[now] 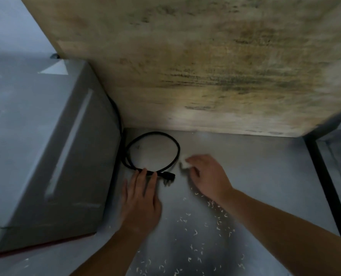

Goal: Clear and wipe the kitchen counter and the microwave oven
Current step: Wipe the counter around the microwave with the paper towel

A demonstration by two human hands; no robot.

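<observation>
A grey microwave oven (36,136) stands on the left of the steel counter (255,176). Its black power cord (165,142) lies in a loop beside it, with the plug (168,176) at the loop's near end. My left hand (140,198) lies flat on the counter, its straight fingertips touching the cord just left of the plug. My right hand (207,176) presses a small white wad of tissue (184,163) onto the counter to the right of the loop, fingers curled over it. Pale crumbs (205,232) are scattered over the near counter.
A stained beige wall (215,66) rises right behind the counter. A black edge (325,186) bounds the counter on the right, with a lower steel surface beyond it. The microwave's red base edge (36,247) shows at the lower left.
</observation>
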